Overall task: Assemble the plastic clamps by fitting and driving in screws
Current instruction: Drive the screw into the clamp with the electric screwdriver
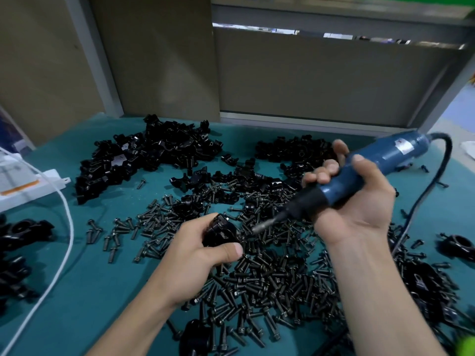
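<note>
Nearest, a loose heap of black screws [270, 281] spreads over the teal table mat [102, 283]. Just beyond its near edge, the left hand [203, 249] curls round a black plastic clamp [221, 231], thumb across its front, holding it low over the screws. The right hand [359, 201] grips a blue electric screwdriver [365, 168] with fingers wrapped round the barrel; the tool slants down-left, its bit [259, 227] just beside the clamp's right side, and whether they touch cannot be told. A black cord [437, 181] loops from the tool's rear. A white cable [65, 235] crosses the left. Farther back lie piles of clamp halves [154, 152].
</note>
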The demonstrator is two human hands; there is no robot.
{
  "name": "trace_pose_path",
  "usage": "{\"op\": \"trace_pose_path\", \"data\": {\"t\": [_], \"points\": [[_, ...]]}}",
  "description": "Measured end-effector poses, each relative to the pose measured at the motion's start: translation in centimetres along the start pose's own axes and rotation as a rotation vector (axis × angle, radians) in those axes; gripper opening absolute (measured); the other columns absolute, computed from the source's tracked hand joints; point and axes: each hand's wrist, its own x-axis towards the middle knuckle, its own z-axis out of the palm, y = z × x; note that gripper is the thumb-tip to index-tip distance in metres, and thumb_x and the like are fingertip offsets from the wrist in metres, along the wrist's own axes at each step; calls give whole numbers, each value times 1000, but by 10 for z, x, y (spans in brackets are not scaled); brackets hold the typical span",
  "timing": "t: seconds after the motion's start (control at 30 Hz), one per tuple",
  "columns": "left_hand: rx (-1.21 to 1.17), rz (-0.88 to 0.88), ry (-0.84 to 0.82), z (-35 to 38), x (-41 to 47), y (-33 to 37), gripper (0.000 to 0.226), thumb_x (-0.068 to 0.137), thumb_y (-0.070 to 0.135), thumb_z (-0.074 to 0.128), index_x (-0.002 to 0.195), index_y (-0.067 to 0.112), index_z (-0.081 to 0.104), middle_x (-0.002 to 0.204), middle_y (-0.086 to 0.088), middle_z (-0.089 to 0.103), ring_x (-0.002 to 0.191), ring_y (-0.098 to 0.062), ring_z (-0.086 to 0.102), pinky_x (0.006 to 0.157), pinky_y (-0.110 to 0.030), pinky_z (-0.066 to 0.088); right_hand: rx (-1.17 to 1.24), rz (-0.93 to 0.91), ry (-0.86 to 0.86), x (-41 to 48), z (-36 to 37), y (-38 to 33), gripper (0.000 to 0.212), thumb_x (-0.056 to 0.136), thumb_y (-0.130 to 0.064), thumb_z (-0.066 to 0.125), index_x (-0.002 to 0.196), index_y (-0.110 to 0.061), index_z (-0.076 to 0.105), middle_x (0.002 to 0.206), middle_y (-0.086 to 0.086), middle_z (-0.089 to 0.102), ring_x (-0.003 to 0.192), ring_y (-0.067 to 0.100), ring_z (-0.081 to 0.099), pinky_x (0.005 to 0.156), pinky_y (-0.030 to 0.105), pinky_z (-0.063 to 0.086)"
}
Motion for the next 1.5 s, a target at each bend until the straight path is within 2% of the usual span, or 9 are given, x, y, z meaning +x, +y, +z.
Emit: {"op": "trace_pose_path", "data": {"t": [0.27, 0.5, 0.6, 0.7, 0.9, 1.07, 1.17, 1.27, 1.5], "points": [[-234, -91, 76, 6, 0, 6, 25, 73, 15, 79, 94, 25, 70, 81, 1, 69, 67, -12, 63, 58, -20, 50, -220, 172, 363, -4, -20, -11, 55, 97, 5, 51, 147, -10, 35, 134, 28, 55, 118, 38, 66, 107, 54, 51], [-242, -44, 133, 7, -1, 15, 28, 78, -4, 68, 86, 22, 69, 94, -5, 75, 72, -10, 63, 58, -25, 48, -776, 210, 513, -12, -30, 20, 36, 94, -4, 71, 125, -8, 52, 105, 14, 69, 89, 27, 71, 81, 44, 59], [-299, -55, 145, 7, -2, 21, 21, 67, 0, 65, 78, 18, 66, 84, -7, 72, 61, -15, 59, 47, -26, 42, -1186, 180, 538, -12, -25, 25, 62, 83, -30, 84, 133, -16, 51, 103, 7, 70, 89, 26, 71, 83, 47, 60], [-320, -59, 181, 4, -3, 29, 21, 56, 0, 60, 69, 16, 63, 74, -9, 68, 51, -15, 51, 40, -23, 33, -1591, 88, 547, -16, -19, 32, 88, 78, -50, 81, 149, -22, 38, 90, -6, 60, 75, 15, 61, 57, 29, 44], [-517, -38, 362, -12, -15, 41, 16, 60, 4, 54, 69, 15, 62, 72, -7, 59, 54, -17, 44, 43, -26, 32, -1865, 99, 518, -25, 3, 47, 70, 95, -46, 66, 149, -13, 37, 99, 10, 61, 85, 32, 59, 74, 37, 46], [-537, -65, 481, -19, -28, 58, 27, 85, 34, 44, 83, 30, 70, 70, 9, 59, 63, -8, 56, 65, -33, 46, -1725, 33, -11, -70, 63, 66, 16, 96, -26, 66, 110, -29, 73, 62, -4, 71, 51, 5, 63, 55, 20, 52], [-570, -157, 654, -22, -42, 70, 32, 102, 36, 48, 82, 35, 73, 83, 3, 68, 76, -15, 64, 67, -31, 51, -1544, 137, -236, -108, 85, 98, 18, 88, -25, 75, 100, -38, 73, 79, -16, 75, 71, 4, 72, 71, 26, 62], [-773, -184, 737, -24, -69, 75, 33, 104, 29, 54, 78, 28, 75, 84, 2, 72, 77, -17, 67, 67, -32, 54, -1652, -42, -313, -133, 93, 120, 31, 86, -21, 79, 88, -48, 63, 81, -34, 67, 83, -12, 63, 71, 3, 45], [-102, 22, 1080, -82, -141, 67, 24, 102, 23, 62, 88, 37, 74, 89, 14, 74, 82, 0, 66, 71, -13, 47, -976, 472, -454, -139, 115, 173, 16, 89, 12, 70, 93, -3, 72, 69, 9, 65, 54, 18, 56, 49, 28, 50]]}}
